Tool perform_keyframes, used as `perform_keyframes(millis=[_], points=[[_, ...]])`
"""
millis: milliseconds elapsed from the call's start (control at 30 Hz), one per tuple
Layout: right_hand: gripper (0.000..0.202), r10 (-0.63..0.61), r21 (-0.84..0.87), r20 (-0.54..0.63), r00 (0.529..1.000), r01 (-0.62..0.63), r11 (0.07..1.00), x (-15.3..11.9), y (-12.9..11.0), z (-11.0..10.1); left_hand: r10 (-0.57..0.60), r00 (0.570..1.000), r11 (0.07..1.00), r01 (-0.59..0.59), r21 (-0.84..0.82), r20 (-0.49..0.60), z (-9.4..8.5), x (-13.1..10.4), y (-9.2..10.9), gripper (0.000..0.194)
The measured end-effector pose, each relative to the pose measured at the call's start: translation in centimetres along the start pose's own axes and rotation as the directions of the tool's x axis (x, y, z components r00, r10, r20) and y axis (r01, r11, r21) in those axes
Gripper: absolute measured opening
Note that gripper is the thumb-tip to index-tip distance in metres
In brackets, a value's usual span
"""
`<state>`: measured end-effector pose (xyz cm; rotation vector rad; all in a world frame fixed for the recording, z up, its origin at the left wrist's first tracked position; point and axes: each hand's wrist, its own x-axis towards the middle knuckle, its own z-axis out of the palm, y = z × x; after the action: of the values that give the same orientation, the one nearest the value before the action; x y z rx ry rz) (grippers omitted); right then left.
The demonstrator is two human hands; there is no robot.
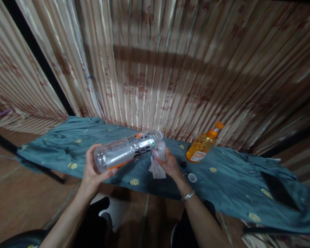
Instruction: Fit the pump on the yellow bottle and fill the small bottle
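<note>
My left hand (91, 175) is wrapped round the base end of a clear plastic drink bottle (129, 150) with a silver, black and orange label. The bottle lies nearly level in the air, its neck pointing right and slightly up. Its mouth meets or overlaps the top of a small clear plastic bottle (161, 147); I cannot tell whether they touch. Fingers of my right hand (171, 164) close round that small bottle, keeping it roughly upright. Beneath it hangs a whitish, crumpled piece of wrapper or tissue (158, 171). Any liquid inside either bottle is hard to make out.
On the bench's teal cloth (227, 182) stands an orange pump bottle (202, 146). A small black object (183, 164) and a round whitish cap (192, 177) lie near my right wrist. A dark phone-like slab (279, 190) rests at right. Behind hangs a striped curtain (150, 69).
</note>
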<state>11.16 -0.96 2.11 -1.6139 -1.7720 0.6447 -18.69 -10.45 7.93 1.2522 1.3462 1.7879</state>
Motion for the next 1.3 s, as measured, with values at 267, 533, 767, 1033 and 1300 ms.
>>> perform_keyframes(millis=[267,533,767,1033,1300], points=[[0.039,0.009,-0.015,0.006,1.0,-0.009,1.0,-0.1,-0.3,-0.3,-0.074,0.997,0.995,0.076,-0.057,0.036,-0.2,-0.6,-0.3,0.1],[0.042,0.022,-0.009,0.006,1.0,-0.022,1.0,0.0,-0.2,-0.2,-0.05,0.999,0.999,0.05,-0.016,0.014,0.2,-1.1,-0.4,0.101],[0.042,0.038,0.0,0.025,0.999,-0.038,0.999,0.0,-0.4,-0.4,-0.073,0.996,0.997,0.074,-0.017,0.052,0.1,-0.6,0.3,0.101],[0.048,0.031,-0.045,0.029,0.999,-0.029,0.999,0.1,-0.2,-0.6,-0.009,0.997,1.0,0.009,-0.001,0.08,0.1,-0.4,0.3,0.1],[0.053,0.028,-0.07,0.053,0.998,-0.024,0.997,0.2,0.0,-0.7,0.041,0.995,0.998,-0.046,0.048,0.094,-0.3,-0.2,0.1,0.106]])
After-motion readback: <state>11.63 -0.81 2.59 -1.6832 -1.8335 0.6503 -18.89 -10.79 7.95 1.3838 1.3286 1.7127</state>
